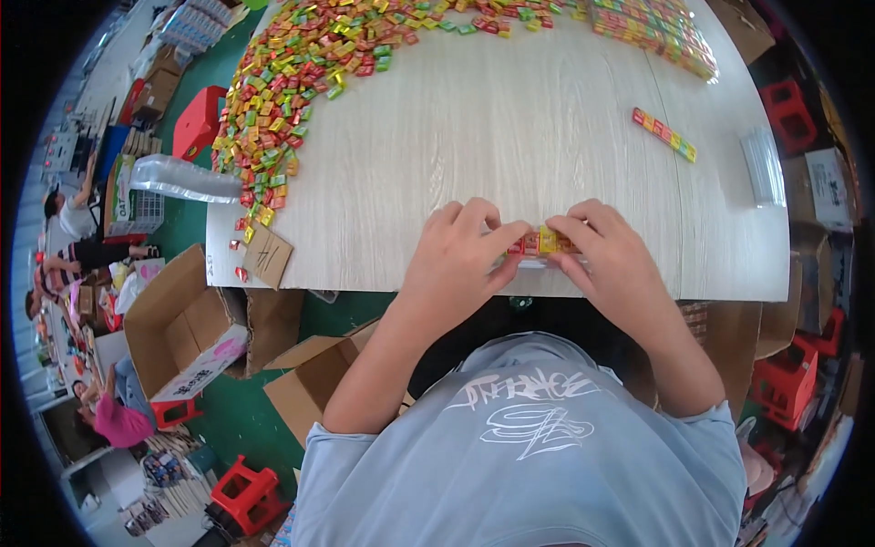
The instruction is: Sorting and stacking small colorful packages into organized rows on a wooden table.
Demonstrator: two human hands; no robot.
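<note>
Close to the table's front edge, my left hand (460,260) and my right hand (609,253) pinch the two ends of a short row of small wrapped candies (547,240). Red and yellow pieces show between my fingertips; the ends of the row are hidden. Something pale or clear lies just under the row, too small to make out. Farther right on the table lies a separate strip of candies (664,135) in red, orange, yellow and green. A large heap of loose candies (301,77) covers the far left of the table.
Stacked candy strips (654,36) sit at the far right. Clear plastic sleeves (762,166) lie at the right edge. More clear plastic (187,178) juts past the left edge, near a cardboard piece (268,256). Open cartons (187,324) and red stools (248,495) stand around; people are at left.
</note>
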